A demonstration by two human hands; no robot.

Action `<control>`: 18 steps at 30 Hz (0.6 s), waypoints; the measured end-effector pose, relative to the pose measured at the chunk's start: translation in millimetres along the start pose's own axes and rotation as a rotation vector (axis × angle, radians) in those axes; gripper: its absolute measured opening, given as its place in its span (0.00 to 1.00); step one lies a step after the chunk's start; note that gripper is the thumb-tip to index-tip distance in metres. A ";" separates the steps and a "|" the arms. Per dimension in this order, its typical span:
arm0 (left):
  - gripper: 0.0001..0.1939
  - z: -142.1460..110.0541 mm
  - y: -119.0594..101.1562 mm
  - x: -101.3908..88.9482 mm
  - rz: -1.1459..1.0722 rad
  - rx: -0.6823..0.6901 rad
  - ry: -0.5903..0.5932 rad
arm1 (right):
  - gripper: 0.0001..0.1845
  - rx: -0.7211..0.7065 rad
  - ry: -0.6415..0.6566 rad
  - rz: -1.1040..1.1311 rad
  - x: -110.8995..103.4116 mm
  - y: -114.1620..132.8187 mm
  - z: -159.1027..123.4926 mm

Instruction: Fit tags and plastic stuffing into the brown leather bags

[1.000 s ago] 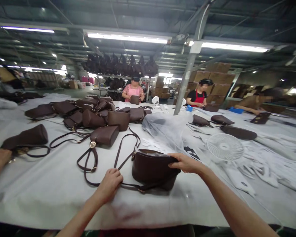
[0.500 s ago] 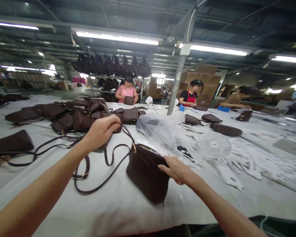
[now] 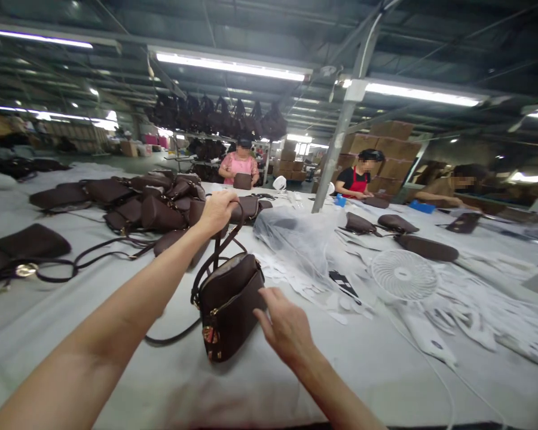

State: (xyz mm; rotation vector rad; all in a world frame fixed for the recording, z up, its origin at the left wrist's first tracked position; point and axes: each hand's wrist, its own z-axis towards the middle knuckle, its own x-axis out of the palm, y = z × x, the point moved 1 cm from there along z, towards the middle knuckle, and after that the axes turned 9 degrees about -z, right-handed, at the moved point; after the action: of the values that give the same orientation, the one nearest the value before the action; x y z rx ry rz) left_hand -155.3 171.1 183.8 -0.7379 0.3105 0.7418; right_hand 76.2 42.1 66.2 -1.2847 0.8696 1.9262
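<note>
A dark brown handbag [image 3: 235,310] stands slightly tilted on the white-covered table in front of me, its top partly open and pale lining showing. Gold zip hardware and a small red-and-gold piece are on its near left side. Above it, my left hand [image 3: 219,212] is closed around the bag's strap [image 3: 235,230] and holds it up in a loop. Beside the bag's right edge is my right hand [image 3: 287,325], fingers apart and fingertips at the leather. Whether they touch it I cannot tell. More strap trails left across the table, partly behind my left forearm.
Several brown bags lie heaped [image 3: 156,206] at the back left, with another bag [image 3: 31,242] nearer left. Clear plastic wrap [image 3: 296,239], a white fan [image 3: 403,275] with its cable, and white strips [image 3: 497,304] occupy the right. A post [image 3: 336,149] rises behind; co-workers sit across.
The handbag has turned and moved left, now showing its zip side. My left hand has lifted the strap; my right hand has let go of the top edge and opened.
</note>
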 end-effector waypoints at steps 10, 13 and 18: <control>0.08 -34.7 -32.1 -18.4 -0.586 -0.189 -0.183 | 0.39 -0.685 -0.015 -0.176 12.5 16.4 111.9; 0.08 -27.1 -70.3 -21.8 -0.606 -0.131 -0.225 | 0.33 -0.660 0.122 -0.252 30.0 27.7 126.6; 0.09 -19.5 -42.1 -56.1 -0.128 -0.237 -0.252 | 0.35 -0.475 0.054 -0.282 45.6 24.2 121.9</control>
State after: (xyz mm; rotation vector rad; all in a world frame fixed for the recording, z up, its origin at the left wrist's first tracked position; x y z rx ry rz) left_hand -165.3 108.1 218.8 -0.8684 -0.0540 0.7480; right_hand -18.7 134.4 63.7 -1.6367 0.2320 1.9349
